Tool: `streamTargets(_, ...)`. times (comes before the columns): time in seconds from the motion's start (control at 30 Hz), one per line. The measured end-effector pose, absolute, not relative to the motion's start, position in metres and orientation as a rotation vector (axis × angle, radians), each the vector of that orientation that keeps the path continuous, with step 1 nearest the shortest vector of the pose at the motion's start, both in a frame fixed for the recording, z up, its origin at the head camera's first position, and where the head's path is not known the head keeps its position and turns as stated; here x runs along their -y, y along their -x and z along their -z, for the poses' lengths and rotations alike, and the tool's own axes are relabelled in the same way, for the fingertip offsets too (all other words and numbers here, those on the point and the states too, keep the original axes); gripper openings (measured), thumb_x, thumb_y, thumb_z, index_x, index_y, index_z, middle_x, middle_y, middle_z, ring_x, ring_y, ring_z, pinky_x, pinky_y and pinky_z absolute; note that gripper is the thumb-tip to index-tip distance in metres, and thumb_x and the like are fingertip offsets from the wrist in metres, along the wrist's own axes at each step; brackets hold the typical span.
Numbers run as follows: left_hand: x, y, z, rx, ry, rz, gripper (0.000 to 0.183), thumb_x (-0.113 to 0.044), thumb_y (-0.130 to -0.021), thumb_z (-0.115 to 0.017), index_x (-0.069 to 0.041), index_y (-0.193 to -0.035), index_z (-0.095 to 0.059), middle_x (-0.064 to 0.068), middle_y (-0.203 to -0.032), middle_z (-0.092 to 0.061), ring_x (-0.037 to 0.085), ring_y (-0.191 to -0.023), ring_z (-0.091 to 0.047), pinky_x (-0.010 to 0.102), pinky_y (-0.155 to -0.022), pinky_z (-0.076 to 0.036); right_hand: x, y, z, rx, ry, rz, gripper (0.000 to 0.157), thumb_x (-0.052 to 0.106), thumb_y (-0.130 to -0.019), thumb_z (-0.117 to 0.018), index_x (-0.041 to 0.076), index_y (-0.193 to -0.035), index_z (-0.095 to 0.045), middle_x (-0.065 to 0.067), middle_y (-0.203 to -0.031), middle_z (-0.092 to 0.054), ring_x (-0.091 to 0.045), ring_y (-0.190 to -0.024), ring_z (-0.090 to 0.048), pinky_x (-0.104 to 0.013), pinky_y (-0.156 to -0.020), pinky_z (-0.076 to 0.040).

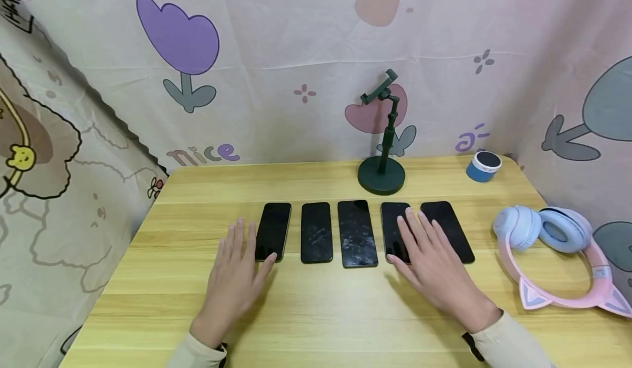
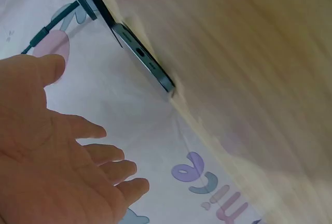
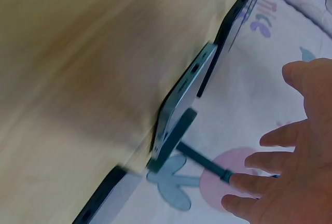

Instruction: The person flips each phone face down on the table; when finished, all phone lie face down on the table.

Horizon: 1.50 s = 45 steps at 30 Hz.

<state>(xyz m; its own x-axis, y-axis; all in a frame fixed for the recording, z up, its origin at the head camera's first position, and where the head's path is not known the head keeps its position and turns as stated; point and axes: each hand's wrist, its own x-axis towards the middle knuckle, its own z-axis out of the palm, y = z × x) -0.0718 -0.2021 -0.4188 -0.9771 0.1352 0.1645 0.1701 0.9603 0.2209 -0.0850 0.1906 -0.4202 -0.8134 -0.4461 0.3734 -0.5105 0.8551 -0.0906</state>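
Several dark smartphones lie in a row on the wooden table, screens up. My left hand (image 1: 234,280), fingers extended, hovers palm down beside the leftmost smartphone (image 1: 274,231) and grips nothing. In the left wrist view the left palm (image 2: 62,156) is apart from the tabletop and from a phone's edge (image 2: 142,55). The second smartphone (image 1: 316,236) and the larger middle one (image 1: 357,236) have smudged screens. Over the fourth smartphone (image 1: 392,222) is my right hand (image 1: 439,275), fingers spread, partly hiding it and the rightmost smartphone (image 1: 451,231). The right palm (image 3: 295,156) also holds nothing.
Behind the row stands a dark green phone stand (image 1: 382,176). At the back right is a small blue and white round device (image 1: 484,166). Pink and blue cat-ear headphones (image 1: 563,302) lie on the right. A printed cloth (image 1: 276,39) hangs behind the table.
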Motion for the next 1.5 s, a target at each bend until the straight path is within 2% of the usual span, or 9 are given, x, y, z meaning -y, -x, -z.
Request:
streamTargets(0.23, 0.212, 0.078, 0.416, 2.981, 0.196, 0.434, 0.082, -0.055, -0.105, -0.042, 0.001, -0.160, -0.019, 0.026, -0.166, -0.002, 0.044, -0.152, -0.005, 0.062, -0.119, -0.015, -0.168, 0.096, 0.419, 2.676, -0.832, -0.238, 0.075, 0.051, -0.105, -0.047, -0.004, -0.154, -0.036, -0.024, -0.162, -0.028, -0.042, -0.148, -0.027, -0.056, -0.119, -0.021)
streamTargets(0.4, 0.220, 0.086, 0.412, 3.002, 0.156, 0.480, 0.084, -0.056, -0.105, -0.044, 0.005, -0.158, -0.023, 0.029, -0.165, -0.008, 0.048, -0.151, -0.009, 0.064, -0.117, -0.017, -0.150, 0.105, 0.415, 2.676, -0.913, -0.242, 0.074, 0.047, -0.103, -0.054, -0.004, -0.154, -0.037, -0.025, -0.159, -0.033, -0.041, -0.146, -0.031, -0.056, -0.118, -0.026)
streamTargets(0.53, 0.224, 0.092, 0.410, 2.999, 0.152, 0.512, 0.082, -0.054, -0.104, -0.048, 0.008, -0.156, -0.028, 0.033, -0.161, -0.017, 0.050, -0.148, -0.017, 0.064, -0.116, -0.020, -0.136, 0.112, 0.413, 2.692, -0.972, -0.274, 0.074, 0.046, -0.103, -0.056, -0.003, -0.154, -0.037, -0.023, -0.160, -0.033, -0.041, -0.145, -0.035, -0.054, -0.118, -0.027)
streamTargets(0.8, 0.227, 0.106, 0.406, 2.993, 0.166, 0.567, 0.073, -0.045, -0.103, -0.057, 0.006, -0.152, -0.038, 0.034, -0.152, -0.033, 0.052, -0.139, -0.031, 0.066, -0.109, -0.031, -0.109, 0.128, 0.412, 2.660, -1.080, -0.326, 0.070, 0.042, -0.102, -0.061, -0.005, -0.150, -0.043, -0.024, -0.153, -0.043, -0.040, -0.137, -0.045, -0.054, -0.110, -0.039)
streamTargets(1.0, 0.230, 0.117, 0.406, 3.023, 0.148, 0.616, 0.069, -0.042, -0.103, -0.059, 0.006, -0.149, -0.043, 0.033, -0.145, -0.041, 0.050, -0.130, -0.040, 0.063, -0.099, -0.041, -0.084, 0.138, 0.408, 2.751, -1.126, -0.431, 0.069, 0.042, -0.103, -0.059, -0.005, -0.151, -0.042, -0.025, -0.151, -0.045, -0.038, -0.136, -0.047, -0.052, -0.111, -0.039)
streamTargets(1.2, 0.232, 0.127, 0.408, 3.072, 0.110, 0.738, 0.067, -0.039, -0.102, -0.060, 0.006, -0.149, -0.043, 0.034, -0.143, -0.042, 0.048, -0.127, -0.041, 0.063, -0.098, -0.041, -0.061, 0.147, 0.403, 2.878, -1.139, -0.611, 0.068, 0.042, -0.104, -0.057, -0.003, -0.153, -0.039, -0.021, -0.151, -0.045, -0.035, -0.137, -0.046, -0.050, -0.115, -0.034)
streamTargets(1.37, 0.234, 0.134, 0.409, 3.120, 0.082, 0.832, 0.067, -0.038, -0.103, -0.060, 0.008, -0.148, -0.043, 0.035, -0.143, -0.042, 0.051, -0.128, -0.043, 0.065, -0.102, -0.039, -0.040, 0.154, 0.406, 2.891, -1.159, -0.718, 0.065, 0.038, -0.103, -0.061, -0.004, -0.149, -0.044, -0.018, -0.144, -0.051, -0.029, -0.122, -0.058, -0.043, -0.104, -0.048)
streamTargets(1.5, 0.235, 0.141, 0.410, 3.131, 0.074, 0.888, 0.064, -0.035, -0.101, -0.063, 0.011, -0.143, -0.047, 0.033, -0.136, -0.051, 0.046, -0.120, -0.052, 0.061, -0.096, -0.045, -0.022, 0.161, 0.409, 2.889, -1.175, -0.774, 0.060, 0.034, -0.101, -0.064, -0.007, -0.143, -0.050, -0.020, -0.135, -0.057, -0.028, -0.114, -0.062, -0.040, -0.093, -0.054)
